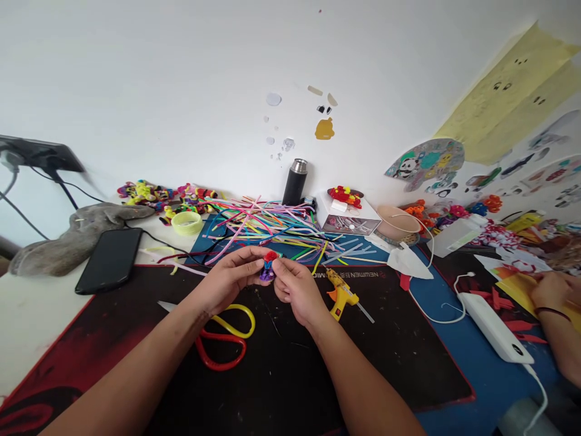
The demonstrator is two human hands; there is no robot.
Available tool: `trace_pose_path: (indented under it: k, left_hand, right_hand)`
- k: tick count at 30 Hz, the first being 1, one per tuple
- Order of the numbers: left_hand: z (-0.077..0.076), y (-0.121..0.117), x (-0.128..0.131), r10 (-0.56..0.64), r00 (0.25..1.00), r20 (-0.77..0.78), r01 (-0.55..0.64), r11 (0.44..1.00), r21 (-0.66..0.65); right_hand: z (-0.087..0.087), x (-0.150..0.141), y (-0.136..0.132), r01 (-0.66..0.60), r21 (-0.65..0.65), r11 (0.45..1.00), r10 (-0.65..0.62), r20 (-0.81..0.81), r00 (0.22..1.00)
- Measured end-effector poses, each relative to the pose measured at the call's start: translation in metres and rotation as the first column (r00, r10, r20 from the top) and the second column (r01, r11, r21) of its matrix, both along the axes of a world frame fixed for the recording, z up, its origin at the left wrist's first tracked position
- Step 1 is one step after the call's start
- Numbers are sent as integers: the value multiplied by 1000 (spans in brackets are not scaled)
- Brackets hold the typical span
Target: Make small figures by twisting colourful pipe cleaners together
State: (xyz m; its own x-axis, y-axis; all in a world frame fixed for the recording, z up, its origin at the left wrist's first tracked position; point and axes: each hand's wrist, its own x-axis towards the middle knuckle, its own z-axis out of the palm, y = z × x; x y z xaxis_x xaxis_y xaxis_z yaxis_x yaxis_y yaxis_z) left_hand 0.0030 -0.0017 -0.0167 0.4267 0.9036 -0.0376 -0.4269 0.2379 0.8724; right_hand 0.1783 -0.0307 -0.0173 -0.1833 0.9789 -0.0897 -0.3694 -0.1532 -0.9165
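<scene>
Between both hands, above the dark mat, is a small pipe-cleaner figure with a red top, a blue middle and a purple lower part. My left hand pinches it from the left with thumb and fingers. From the right, my right hand grips it near the red top, fingers curled under. Below my left wrist lie scissors with one red and one yellow handle, partly hidden by the forearm. A yellow hot glue gun with a glue stick rests right of my right hand.
Many coloured pipe cleaners are heaped behind my hands. A black bottle and a white box stand near the wall. On the left lie a phone and finished figures. A white power bank and another person's hand are at right.
</scene>
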Motion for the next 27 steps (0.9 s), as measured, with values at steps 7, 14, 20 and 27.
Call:
trace_pose_path:
  k: [7,14,20,27]
  left_hand:
    - [-2,2,0,-14,1000,22,14,1000,-15]
    - [-3,3,1,6,1000,28,-5,1000,-29]
    - [-2,3,1,15,996,88,-6,995,-97]
    - [-7,5,-1,18,988,150,11,983,-185]
  right_hand:
    - [1,1,-1,-5,-8,1000,5,15,1000]
    - [0,0,-1,-20,14,1000,20,-3,1000]
    - [-1,0,-1,-26,16,1000,26,-26,999]
    - [-4,-1,0,-28,-5,1000,28,-63,998]
